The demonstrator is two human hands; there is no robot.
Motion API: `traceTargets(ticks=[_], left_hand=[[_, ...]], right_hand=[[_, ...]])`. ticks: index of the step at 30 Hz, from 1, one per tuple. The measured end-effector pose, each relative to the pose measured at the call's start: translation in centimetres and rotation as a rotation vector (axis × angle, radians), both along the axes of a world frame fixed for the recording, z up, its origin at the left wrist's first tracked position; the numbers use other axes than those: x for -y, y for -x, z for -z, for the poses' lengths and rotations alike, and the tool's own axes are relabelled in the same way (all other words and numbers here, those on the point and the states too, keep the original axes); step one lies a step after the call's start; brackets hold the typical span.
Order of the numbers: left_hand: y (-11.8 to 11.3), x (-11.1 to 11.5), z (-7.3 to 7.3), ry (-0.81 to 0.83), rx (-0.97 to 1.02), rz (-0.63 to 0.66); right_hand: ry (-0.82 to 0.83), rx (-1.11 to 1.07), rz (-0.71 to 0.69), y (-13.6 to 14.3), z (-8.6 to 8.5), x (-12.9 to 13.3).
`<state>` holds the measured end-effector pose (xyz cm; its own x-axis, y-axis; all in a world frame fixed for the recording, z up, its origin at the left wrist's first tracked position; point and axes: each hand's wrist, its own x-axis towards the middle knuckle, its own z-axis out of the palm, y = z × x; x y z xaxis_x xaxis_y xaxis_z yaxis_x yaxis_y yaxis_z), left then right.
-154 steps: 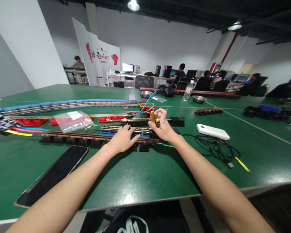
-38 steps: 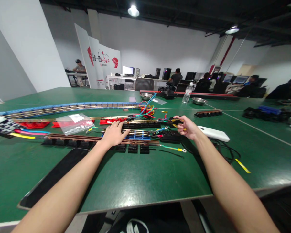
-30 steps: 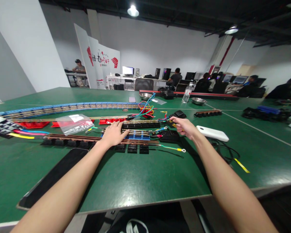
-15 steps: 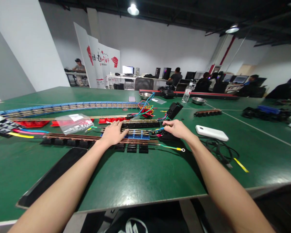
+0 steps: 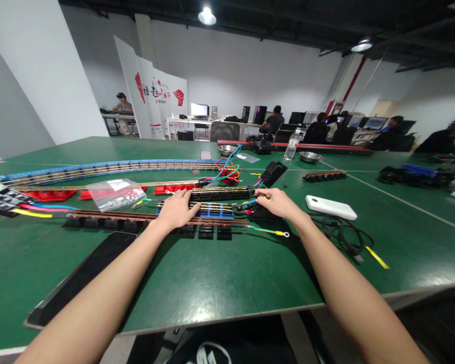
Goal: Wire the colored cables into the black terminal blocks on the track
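My left hand (image 5: 175,210) lies over a short blue track piece (image 5: 216,210) with copper rails, fingers spread and resting toward a black rail strip (image 5: 223,193) behind it. At that strip's right end my right hand (image 5: 277,202) is closed in a pinch on a thin wire (image 5: 264,196), whose tip is hidden by the fingers. Blue and red leads run beneath it from the blue piece. A black connector block (image 5: 273,173) stands tilted just behind. In front lies a long brown rail assembly (image 5: 136,218) on black feet, with a yellow-green ring-terminal lead (image 5: 267,231).
A curved blue track (image 5: 109,166), red holders (image 5: 53,194) and a plastic bag (image 5: 116,194) lie behind and left. A black tablet-like slab (image 5: 79,278) is under my left forearm. At right are a white power bank (image 5: 330,207), black cable (image 5: 345,235) and a bottle (image 5: 292,145).
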<state>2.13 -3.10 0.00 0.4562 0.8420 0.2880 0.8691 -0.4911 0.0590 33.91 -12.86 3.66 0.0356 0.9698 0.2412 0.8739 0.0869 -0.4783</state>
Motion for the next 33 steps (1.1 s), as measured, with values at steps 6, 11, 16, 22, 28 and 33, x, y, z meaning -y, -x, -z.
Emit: traceTargets(ticks=[6,11,16,22,28,33], left_hand=[[0.0,0.2,-0.3,0.009,-0.007,-0.009],[-0.1,0.3,-0.6,0.013,-0.014,-0.019],[0.0,0.2,-0.5,-0.003,-0.012,0.0],[-0.1,0.3,-0.6,-0.001,-0.015,0.003],[-0.1,0.3,-0.6,-0.001,-0.037,0.004],[-0.1,0.3,-0.5,0.03,-0.043,-0.006]], right_hand=[[-0.057,-0.302,0.072,-0.1,0.1,-0.4],[0.1,-1.032,0.261,-0.1,-0.6,-0.4],[0.082,-1.242,0.244,-0.8,-0.6,-0.6],[0.122,-1.356,0.219,-1.0,-0.8,-0.6],[0.112,-1.174,0.24,-0.2,-0.7,-0.4],[-0.055,-0.645,0.195,0.1,0.4,-0.5]])
